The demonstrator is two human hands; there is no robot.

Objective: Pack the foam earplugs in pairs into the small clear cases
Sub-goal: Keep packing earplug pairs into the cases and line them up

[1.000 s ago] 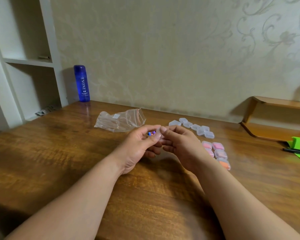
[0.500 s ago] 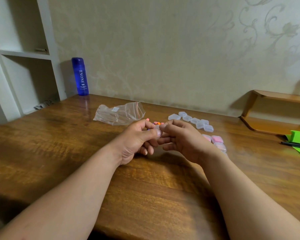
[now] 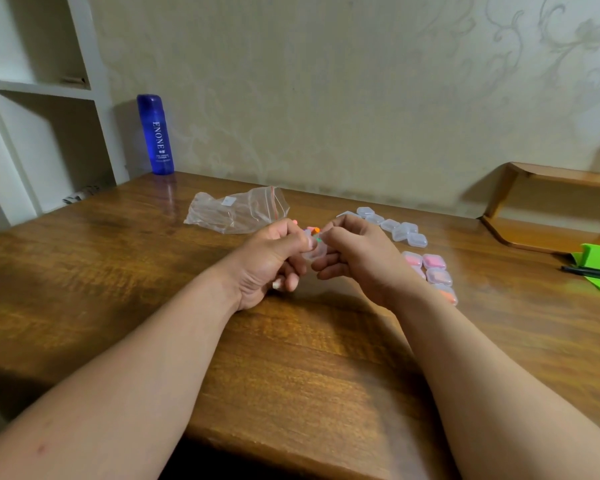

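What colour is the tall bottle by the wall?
The bottle is deep blue with white lettering, seen in the head view.

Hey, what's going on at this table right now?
A person is packing earplugs. The left hand and right hand pinch one clear case between them above the table. Whether its lid is shut is unclear. Loose earplugs show just behind the fingers. On the right, empty cases lie farther back and filled cases nearer. A zip bag lies beyond the left hand.
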